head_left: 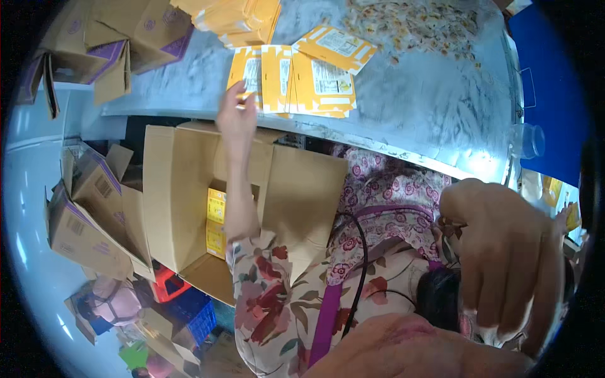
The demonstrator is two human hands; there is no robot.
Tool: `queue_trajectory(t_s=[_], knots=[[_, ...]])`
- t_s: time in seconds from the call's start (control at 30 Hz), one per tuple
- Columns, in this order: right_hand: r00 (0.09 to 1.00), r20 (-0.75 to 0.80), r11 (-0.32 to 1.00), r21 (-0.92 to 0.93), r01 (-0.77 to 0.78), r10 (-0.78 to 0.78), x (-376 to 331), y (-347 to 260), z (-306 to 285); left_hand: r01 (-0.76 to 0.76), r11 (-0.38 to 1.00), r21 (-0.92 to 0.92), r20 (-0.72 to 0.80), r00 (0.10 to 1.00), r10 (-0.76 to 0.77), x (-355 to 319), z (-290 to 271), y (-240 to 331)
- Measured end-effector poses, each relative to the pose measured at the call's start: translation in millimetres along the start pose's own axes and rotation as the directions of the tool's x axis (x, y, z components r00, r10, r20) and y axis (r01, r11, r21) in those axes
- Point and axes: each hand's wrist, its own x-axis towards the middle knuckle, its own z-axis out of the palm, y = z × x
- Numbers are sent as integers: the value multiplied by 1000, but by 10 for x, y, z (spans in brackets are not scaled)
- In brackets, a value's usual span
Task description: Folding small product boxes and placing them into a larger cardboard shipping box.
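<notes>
My left hand (238, 116) reaches over the table's near edge, its fingers half bent and apart, slightly blurred. The fingertips are at the leftmost of several flat yellow-and-white cartons (309, 82), which lie overlapping with printed white panels. Whether they touch it I cannot tell. Beneath my left forearm stands an open brown cardboard box (179, 195) with yellow packs (216, 220) inside. My right hand (504, 252) is raised very near the camera at the right, its fingers stretched downward and loosely apart. Nothing shows in it; its thumb side is partly hidden.
A taller stack of yellow flat cartons (242, 22) lies at the table's back. Many small wrapped pieces (422, 28) are spread at the far right. Open brown boxes (107, 44) sit at the left, with more boxes (94, 214) below. A clear jar (530, 140) is at the right edge.
</notes>
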Motion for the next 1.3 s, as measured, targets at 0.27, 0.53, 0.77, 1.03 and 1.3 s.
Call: queue_trajectory(t_s=[0.27,0.53,0.77,1.03,1.3], knots=[[487,-863,359,-501,-788,-137,-866,102,-931,71,899,431,177,971,-161,445,420,-193],[381,-887,-745,-65,-664,-262,-2129,874,-2566,206,972,116,131,966,-221,472,700,-194],[463,-858,-709,-184,-681,-221,-1941,872,-2511,517,570,-639,470,848,-243,226,1128,-172],[538,-842,-881,-285,-379,41,-1717,705,-2442,493,219,-842,431,859,-277,57,1371,60],[697,-606,-443,-542,-714,-383,-1494,607,-2078,186,857,-481,300,953,-39,207,850,761]])
